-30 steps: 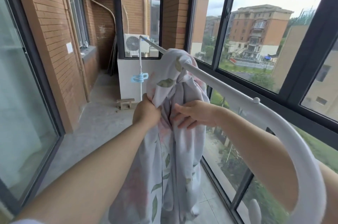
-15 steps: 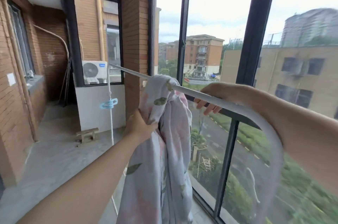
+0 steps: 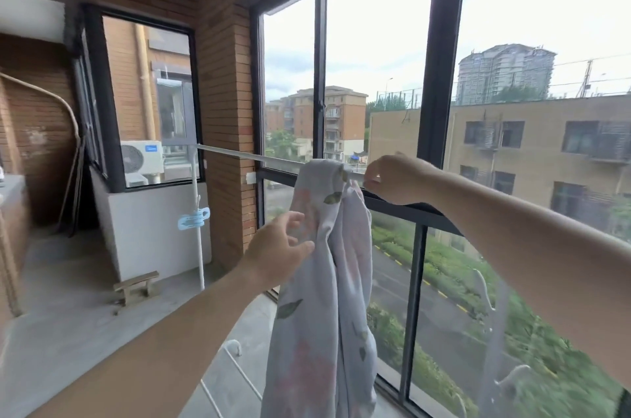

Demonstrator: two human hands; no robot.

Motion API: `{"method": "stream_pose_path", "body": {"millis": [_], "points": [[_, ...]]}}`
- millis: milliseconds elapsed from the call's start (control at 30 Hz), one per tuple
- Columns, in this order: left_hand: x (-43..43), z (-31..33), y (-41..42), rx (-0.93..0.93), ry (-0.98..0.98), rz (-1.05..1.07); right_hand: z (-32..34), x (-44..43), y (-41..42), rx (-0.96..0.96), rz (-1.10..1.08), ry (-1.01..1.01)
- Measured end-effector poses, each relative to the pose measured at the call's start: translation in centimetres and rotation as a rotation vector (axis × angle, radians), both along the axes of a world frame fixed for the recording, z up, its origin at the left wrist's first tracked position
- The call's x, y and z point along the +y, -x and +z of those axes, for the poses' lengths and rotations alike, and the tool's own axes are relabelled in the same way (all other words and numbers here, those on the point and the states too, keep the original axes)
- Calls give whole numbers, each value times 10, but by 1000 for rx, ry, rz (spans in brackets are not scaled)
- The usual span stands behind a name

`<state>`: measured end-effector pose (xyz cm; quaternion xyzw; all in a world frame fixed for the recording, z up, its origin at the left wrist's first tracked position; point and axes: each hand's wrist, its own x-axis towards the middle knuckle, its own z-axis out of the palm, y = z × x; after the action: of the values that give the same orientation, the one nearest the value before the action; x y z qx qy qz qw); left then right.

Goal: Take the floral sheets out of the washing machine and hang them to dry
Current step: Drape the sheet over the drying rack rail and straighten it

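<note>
Head camera, the only view on offer, and it looks down both forearms at a floral sheet [image 3: 324, 264] bunched into a thick rope and draped over a white drying rail [image 3: 246, 155] that runs along the balcony window. The sheet hangs straight down from the rail, its long axis vertical, the top fold sitting right on the bar. Left hand [image 3: 276, 255] is at the cloth's left edge, partway down the hanging bundle, fingers spread and loose, thumb and fingertips just brushing the fabric rather than gripping it. Right hand [image 3: 392, 178] is up at rail height, immediately right of the top fold, fingers curled in as if pinching the rail or a sliver of cloth; whether anything is actually clamped there cannot be made out. So the bundle sits between the two hands, left low, right high. Judging by that, the next job is spreading the bunch along the bar, and the right hand is the nearer to the fold that needs pulling sideways. A blue clothes peg [image 3: 193, 218] waits on the rack's upright pole, well off to the left.
</note>
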<state>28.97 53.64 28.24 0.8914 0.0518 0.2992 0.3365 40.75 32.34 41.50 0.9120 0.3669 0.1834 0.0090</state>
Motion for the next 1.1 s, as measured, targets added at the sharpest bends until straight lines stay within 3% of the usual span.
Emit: {"method": "stream_pose_path", "body": {"millis": [200,267,500,733,900,1100], "points": [[20,59,38,-7,-450,-73,9,40,23,-222,5,-21],[32,70,42,-1,-514,-49,12,51,25,-254,-18,-26],[70,66,10,-62,-168,13,8,95,14,-164,-93,-214],[101,59,-64,33,101,-48,-2,141,-23,-143,-175,-355],[135,65,-122,86,230,-63,-4,153,-67,-93,-270,-592],[173,62,-175,125,297,-125,-10,183,-108,-64,-373,-674]]}}
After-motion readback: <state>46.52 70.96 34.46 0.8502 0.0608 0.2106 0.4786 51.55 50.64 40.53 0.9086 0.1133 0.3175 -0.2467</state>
